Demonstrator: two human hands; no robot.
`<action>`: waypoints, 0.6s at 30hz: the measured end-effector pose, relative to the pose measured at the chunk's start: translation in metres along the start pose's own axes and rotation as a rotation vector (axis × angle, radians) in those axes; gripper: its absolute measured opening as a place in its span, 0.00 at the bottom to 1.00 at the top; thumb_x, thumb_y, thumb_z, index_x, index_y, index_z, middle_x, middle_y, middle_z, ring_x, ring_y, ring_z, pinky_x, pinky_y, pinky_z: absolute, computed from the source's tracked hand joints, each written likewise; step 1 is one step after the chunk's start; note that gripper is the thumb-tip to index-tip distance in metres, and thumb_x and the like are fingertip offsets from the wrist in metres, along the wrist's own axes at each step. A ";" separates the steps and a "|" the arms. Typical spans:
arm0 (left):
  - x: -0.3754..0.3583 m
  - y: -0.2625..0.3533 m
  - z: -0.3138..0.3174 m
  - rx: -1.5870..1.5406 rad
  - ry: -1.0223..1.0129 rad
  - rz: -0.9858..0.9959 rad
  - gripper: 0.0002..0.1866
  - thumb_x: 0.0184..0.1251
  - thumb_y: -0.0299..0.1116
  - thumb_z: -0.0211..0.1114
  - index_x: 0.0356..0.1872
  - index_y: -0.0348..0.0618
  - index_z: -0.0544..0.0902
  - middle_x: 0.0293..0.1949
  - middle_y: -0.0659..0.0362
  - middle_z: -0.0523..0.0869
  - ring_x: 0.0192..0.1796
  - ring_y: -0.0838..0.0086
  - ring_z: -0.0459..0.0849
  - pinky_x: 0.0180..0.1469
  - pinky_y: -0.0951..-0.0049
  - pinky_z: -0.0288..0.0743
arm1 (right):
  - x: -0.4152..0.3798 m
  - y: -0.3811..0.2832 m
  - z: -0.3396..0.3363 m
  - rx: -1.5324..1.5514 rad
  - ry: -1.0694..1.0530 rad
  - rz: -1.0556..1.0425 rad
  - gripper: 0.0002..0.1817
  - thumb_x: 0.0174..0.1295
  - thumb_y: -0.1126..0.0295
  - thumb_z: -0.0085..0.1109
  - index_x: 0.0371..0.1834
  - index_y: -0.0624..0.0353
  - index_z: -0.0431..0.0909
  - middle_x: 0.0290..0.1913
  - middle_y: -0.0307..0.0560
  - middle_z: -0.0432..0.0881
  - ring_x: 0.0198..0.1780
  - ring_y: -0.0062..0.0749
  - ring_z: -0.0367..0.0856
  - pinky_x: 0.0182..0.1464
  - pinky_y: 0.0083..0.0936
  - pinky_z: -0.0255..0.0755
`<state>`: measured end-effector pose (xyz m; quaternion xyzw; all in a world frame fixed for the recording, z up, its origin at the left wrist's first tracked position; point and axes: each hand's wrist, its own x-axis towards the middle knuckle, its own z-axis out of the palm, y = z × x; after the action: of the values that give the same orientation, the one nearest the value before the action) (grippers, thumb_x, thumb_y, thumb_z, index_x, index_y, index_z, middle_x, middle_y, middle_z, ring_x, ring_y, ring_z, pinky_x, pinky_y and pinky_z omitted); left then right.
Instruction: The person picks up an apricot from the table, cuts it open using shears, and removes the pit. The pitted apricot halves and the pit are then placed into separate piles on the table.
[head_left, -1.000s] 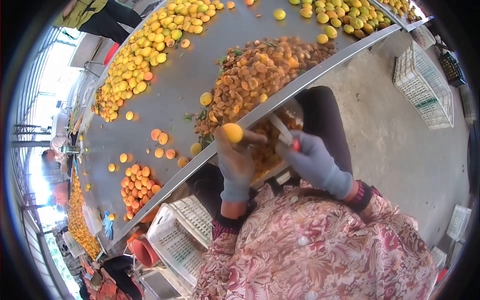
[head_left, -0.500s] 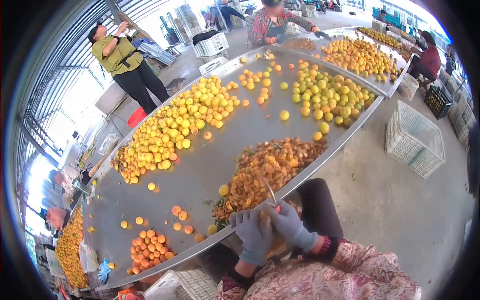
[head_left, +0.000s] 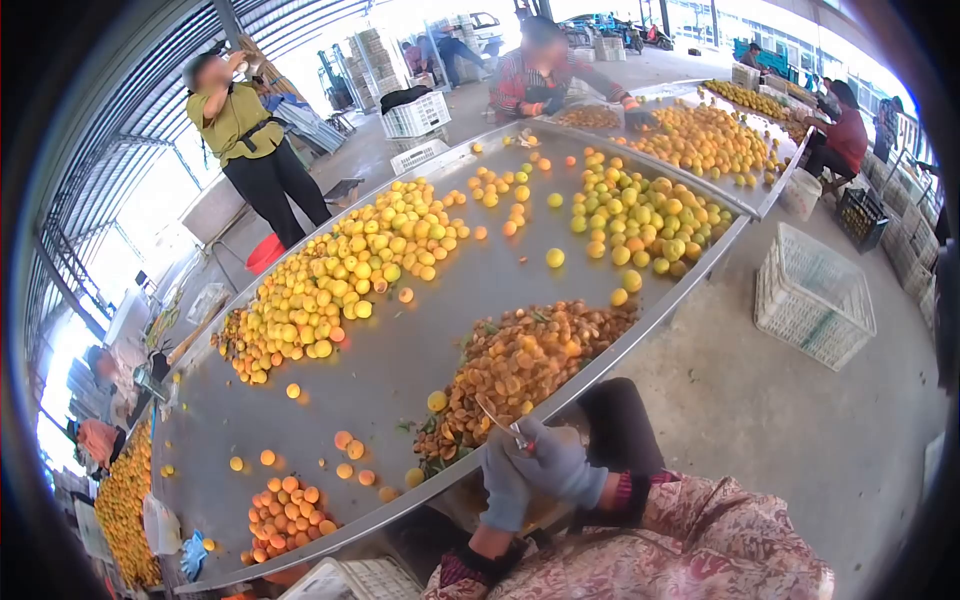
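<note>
Both gloved hands meet at the near edge of a metal table point(head_left: 400, 350). My right hand point(head_left: 568, 468) is closed on a small curved knife point(head_left: 497, 414) with a red part at its handle; the blade points up and left. Pressed against it, my left hand point(head_left: 505, 487) is closed, and what it holds is hidden. Just beyond them lies a heap of brownish cut fruit pieces point(head_left: 520, 365). A small pile of orange fruit point(head_left: 285, 515) sits to the left, with larger piles of yellow fruit point(head_left: 340, 270) and greenish fruit point(head_left: 650, 215) farther back.
White crates stand right point(head_left: 815, 297) and below the table point(head_left: 355, 580). A blue glove point(head_left: 194, 553) lies at the left corner. One person point(head_left: 245, 130) stands at the back left; another point(head_left: 545, 75) works across the table. A red bucket point(head_left: 265, 253) is on the floor.
The view has shifted slightly. My hands have come closer together, and the knife blade has turned further to the left. The standing person's arm has moved toward the head; the co-worker across leans forward.
</note>
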<state>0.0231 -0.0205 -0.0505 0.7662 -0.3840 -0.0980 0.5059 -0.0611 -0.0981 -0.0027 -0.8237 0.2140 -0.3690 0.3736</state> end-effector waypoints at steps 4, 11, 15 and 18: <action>0.009 0.003 0.012 0.337 0.541 0.514 0.13 0.62 0.38 0.58 0.43 0.42 0.74 0.38 0.52 0.76 0.41 0.58 0.75 0.44 0.59 0.68 | 0.005 -0.005 0.009 0.637 0.062 0.388 0.14 0.62 0.58 0.59 0.34 0.57 0.71 0.20 0.39 0.74 0.24 0.18 0.73 0.29 0.22 0.70; 0.021 0.050 -0.022 0.450 0.239 0.495 0.09 0.59 0.34 0.51 0.28 0.41 0.76 0.28 0.53 0.78 0.37 0.58 0.74 0.38 0.60 0.62 | 0.005 -0.019 0.002 0.912 0.133 0.606 0.09 0.64 0.66 0.57 0.35 0.62 0.74 0.26 0.29 0.74 0.30 0.09 0.65 0.34 0.11 0.66; 0.004 0.034 0.003 0.294 0.309 0.464 0.09 0.65 0.35 0.53 0.37 0.39 0.75 0.34 0.54 0.78 0.40 0.59 0.75 0.44 0.60 0.67 | -0.005 -0.015 0.005 0.768 0.138 0.429 0.07 0.67 0.68 0.54 0.35 0.60 0.76 0.29 0.31 0.77 0.32 0.08 0.70 0.33 0.09 0.68; -0.007 0.035 0.008 0.243 0.434 0.432 0.10 0.67 0.35 0.54 0.42 0.38 0.73 0.37 0.54 0.78 0.41 0.60 0.76 0.47 0.63 0.69 | -0.007 -0.016 0.004 0.641 0.127 0.339 0.08 0.66 0.68 0.55 0.34 0.60 0.76 0.28 0.31 0.78 0.31 0.08 0.71 0.31 0.11 0.69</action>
<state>-0.0027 -0.0283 -0.0265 0.7247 -0.4298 0.2237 0.4900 -0.0613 -0.0821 0.0054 -0.5932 0.2438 -0.4003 0.6546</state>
